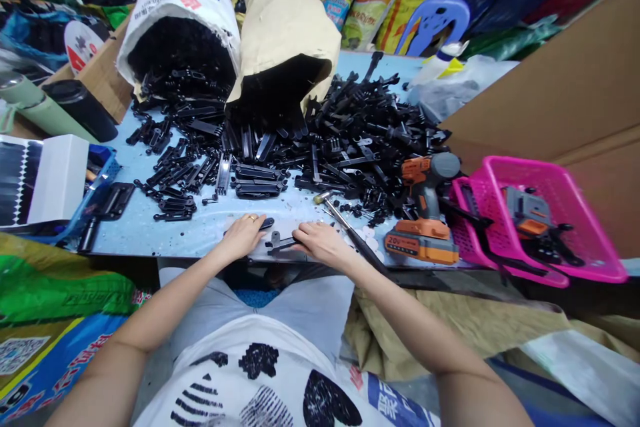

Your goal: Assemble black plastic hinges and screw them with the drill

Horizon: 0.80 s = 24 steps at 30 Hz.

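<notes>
Near the table's front edge, my left hand (243, 235) is closed on a small black plastic piece (268, 223) that pokes out past the fingertips. My right hand (323, 241) grips the end of a longer black plastic arm (281, 243), whose forked end points left toward my left hand. The two pieces are apart. Just beyond my hands lie stacked black bars (259, 180) and a heap of loose black parts (350, 147). A hammer (350, 227) with a black handle rests slantwise right beside my right hand.
An orange and grey cordless drill (427, 207) stands to the right, by pink baskets (565, 213) holding another tool. Two open sacks, one white (185, 7) and one tan (290, 27), spill black parts at the back. A blue basket (100, 180) stands at left; cardboard (555, 80) borders the right.
</notes>
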Available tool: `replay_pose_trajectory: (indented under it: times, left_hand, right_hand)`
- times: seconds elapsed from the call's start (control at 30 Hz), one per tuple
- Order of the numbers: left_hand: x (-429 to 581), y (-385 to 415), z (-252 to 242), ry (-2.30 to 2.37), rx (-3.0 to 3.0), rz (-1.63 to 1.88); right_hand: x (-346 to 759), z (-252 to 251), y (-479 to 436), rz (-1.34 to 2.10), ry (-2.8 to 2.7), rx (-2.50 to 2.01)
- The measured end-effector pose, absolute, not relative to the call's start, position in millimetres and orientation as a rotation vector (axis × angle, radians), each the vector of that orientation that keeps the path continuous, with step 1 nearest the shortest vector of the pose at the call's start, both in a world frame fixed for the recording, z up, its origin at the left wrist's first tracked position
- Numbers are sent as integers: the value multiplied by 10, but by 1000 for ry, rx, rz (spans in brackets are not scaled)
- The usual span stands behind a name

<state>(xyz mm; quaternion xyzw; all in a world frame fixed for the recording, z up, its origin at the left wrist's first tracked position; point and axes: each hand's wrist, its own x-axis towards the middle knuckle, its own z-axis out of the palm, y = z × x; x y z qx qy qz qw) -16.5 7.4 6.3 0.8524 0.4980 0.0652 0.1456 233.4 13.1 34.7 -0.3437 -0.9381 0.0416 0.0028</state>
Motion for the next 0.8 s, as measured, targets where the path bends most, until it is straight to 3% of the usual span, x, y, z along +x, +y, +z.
replay_pose_trajectory:
  times: [0.23,0.8]
  left_hand:
    - [-11,125,137,1340,2465,174]
    - [-128,-27,22,1212,2484,465]
  right_hand:
    - [2249,49,81,64,-2948,-1261]
    - [2121,424,-166,-88,-2847,-1284]
